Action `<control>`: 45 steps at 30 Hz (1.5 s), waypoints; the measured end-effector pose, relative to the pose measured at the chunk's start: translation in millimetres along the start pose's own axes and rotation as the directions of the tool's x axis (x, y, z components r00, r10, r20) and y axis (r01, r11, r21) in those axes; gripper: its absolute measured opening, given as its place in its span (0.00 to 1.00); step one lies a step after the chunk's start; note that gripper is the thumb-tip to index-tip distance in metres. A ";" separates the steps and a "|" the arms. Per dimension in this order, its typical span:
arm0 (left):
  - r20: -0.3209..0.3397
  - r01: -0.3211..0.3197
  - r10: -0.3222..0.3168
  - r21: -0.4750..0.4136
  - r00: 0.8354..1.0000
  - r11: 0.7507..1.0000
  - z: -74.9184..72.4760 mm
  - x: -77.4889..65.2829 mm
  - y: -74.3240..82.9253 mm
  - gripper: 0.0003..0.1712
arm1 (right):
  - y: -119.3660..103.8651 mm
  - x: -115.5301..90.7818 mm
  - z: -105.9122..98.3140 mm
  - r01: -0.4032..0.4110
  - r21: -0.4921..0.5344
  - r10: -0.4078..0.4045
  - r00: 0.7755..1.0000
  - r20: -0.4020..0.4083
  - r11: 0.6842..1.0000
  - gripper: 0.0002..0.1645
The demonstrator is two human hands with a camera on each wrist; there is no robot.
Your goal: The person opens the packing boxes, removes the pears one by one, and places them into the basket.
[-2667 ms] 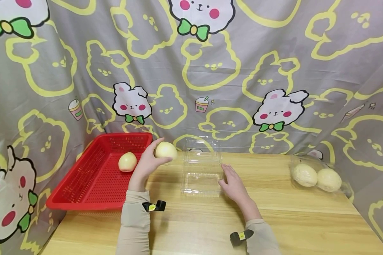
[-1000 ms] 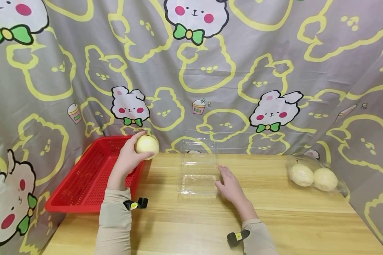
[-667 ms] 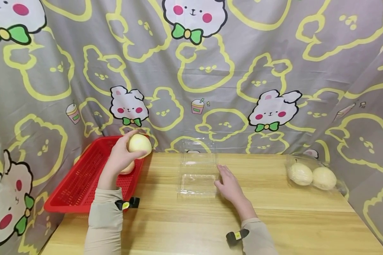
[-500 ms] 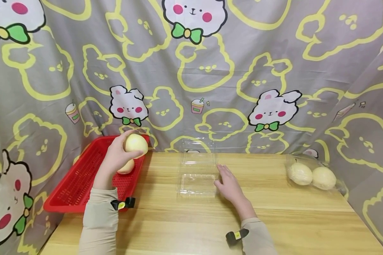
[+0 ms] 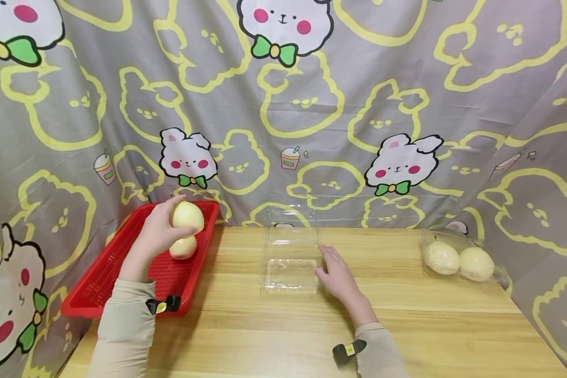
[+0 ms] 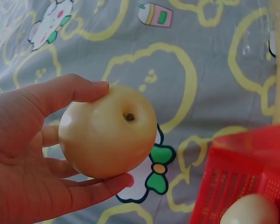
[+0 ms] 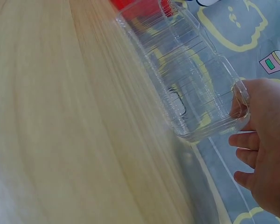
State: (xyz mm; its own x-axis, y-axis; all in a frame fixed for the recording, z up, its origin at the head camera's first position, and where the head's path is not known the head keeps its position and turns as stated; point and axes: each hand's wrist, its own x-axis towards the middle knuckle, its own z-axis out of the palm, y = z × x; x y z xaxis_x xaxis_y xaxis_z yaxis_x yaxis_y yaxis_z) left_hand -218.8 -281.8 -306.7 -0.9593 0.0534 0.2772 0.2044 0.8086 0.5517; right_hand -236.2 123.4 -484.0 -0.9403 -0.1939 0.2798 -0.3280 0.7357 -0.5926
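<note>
My left hand (image 5: 158,228) grips a round pale yellow pear (image 5: 188,217) over the red basket. Its thumb lies on one side of the fruit and the fingers curl round the other; the stem hollow of the pear (image 6: 112,135) faces the left wrist camera. A second pear (image 5: 183,248) sits in the basket, just below the held one in the head view. My right hand (image 5: 338,278) rests at the right edge of a clear plastic box (image 5: 290,273) with its lid raised. The right thumb touches the box's rim, seen through the plastic (image 7: 191,79); the other fingers are extended.
The red perforated basket (image 5: 85,304) stands at the table's left, against the patterned curtain (image 5: 245,105). A clear pack (image 5: 453,239) with two pears lies at the right edge of the wooden table (image 5: 274,336).
My left hand has carried the pear leftward from beside the box to over the basket. The right hand stays at the box's edge. The view has shifted slightly.
</note>
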 end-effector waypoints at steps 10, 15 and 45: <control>0.028 0.003 -0.004 0.048 1.000 0.999 -8.0 3.2 -17.9 0.47 | -1.6 -0.4 0.3 -0.003 0.008 0.003 1.000 -0.004 1.000 0.40; 0.035 0.010 -0.012 0.057 0.999 0.998 -11.9 8.1 -30.5 0.47 | -2.5 -0.4 0.0 -0.001 -0.001 0.001 1.000 -0.013 1.000 0.40; 0.128 0.178 -0.178 0.017 0.976 0.984 -0.3 20.7 -97.4 0.53 | -1.3 -0.7 1.4 -0.011 0.010 0.011 1.000 -0.008 1.000 0.40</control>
State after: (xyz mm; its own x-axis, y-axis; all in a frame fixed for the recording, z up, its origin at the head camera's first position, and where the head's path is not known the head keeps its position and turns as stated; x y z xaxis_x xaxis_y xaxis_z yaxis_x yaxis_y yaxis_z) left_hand -258.5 -359.6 -354.4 -0.9973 -0.0169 0.0714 0.0276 0.8149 0.5789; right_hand -235.3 121.7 -484.5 -0.9430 -0.1804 0.2796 -0.3186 0.7315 -0.6028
